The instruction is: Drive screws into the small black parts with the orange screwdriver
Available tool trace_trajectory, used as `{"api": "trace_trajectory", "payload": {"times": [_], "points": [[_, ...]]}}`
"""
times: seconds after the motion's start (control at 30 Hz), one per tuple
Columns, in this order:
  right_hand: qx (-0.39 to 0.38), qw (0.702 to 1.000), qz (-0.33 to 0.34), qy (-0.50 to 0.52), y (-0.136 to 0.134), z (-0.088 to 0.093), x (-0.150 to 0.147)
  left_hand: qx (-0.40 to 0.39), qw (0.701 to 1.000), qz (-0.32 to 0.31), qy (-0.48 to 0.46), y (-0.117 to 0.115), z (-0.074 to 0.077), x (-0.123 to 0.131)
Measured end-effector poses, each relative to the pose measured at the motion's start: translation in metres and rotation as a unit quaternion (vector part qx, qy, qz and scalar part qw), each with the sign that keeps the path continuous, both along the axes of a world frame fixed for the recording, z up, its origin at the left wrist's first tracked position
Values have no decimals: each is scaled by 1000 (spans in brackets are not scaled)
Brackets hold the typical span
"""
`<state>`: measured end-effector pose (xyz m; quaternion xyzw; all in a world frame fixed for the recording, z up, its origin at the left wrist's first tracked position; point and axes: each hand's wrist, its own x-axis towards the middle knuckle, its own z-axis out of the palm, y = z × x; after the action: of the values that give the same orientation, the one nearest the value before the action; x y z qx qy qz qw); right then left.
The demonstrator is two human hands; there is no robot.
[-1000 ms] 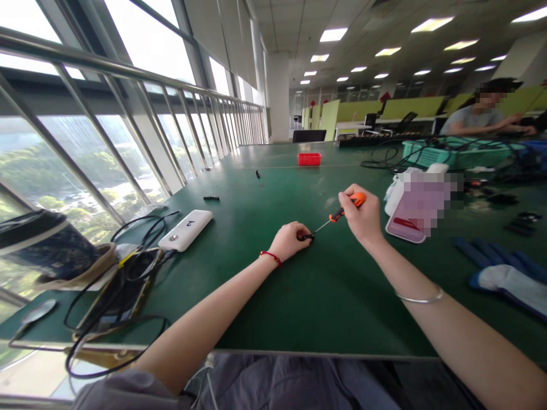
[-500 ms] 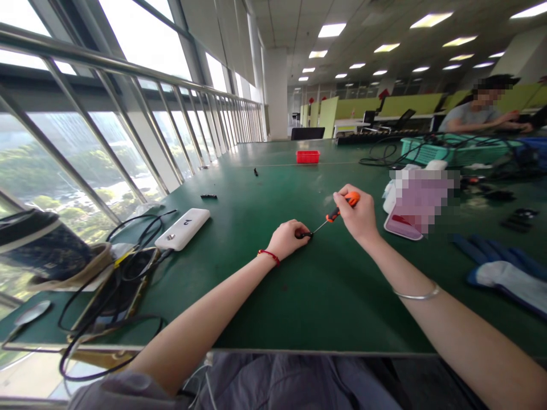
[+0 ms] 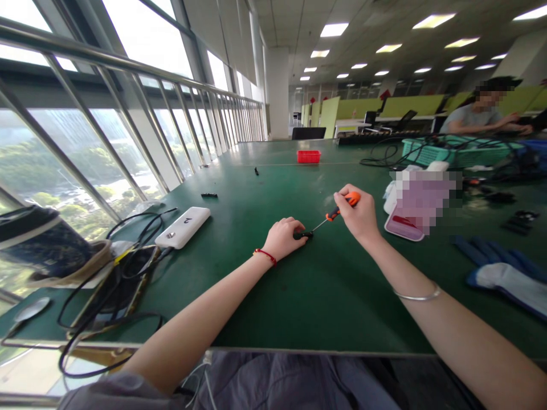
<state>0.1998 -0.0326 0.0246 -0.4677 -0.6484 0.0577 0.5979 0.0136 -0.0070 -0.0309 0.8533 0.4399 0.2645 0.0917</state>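
Note:
My right hand [image 3: 358, 215] is closed around the orange and black handle of a screwdriver [image 3: 334, 214]. Its thin metal shaft slants down to the left, and the tip meets a small black part [image 3: 304, 234] on the green table. My left hand [image 3: 285, 238], with a red cord at the wrist, pinches that part at its left end and keeps it against the table top. The fingers hide some of the part, so its exact kind cannot be made out.
A white power bank [image 3: 183, 228] and black cables lie left, near a cup [image 3: 47, 245]. Ahead stands a small red basket [image 3: 308, 156]. To the right are a pink case [image 3: 421, 208], a blue and white glove [image 3: 504, 276] and a teal basket [image 3: 461, 152]. Another person [image 3: 474, 117] sits far right.
My left hand has shifted slightly left on the black part, showing a little more of it. The right hand and screwdriver have stayed almost in place.

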Motion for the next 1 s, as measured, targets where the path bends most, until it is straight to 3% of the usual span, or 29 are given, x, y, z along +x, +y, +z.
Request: {"api": "trace_trajectory", "payload": {"times": [0.37, 1.0], "points": [[-22, 999, 21, -12, -2, 6, 0, -70, 995, -4, -72, 8, -4, -7], [-23, 999, 17, -24, -3, 2, 0, -78, 993, -17, -87, 9, -5, -8]]}}
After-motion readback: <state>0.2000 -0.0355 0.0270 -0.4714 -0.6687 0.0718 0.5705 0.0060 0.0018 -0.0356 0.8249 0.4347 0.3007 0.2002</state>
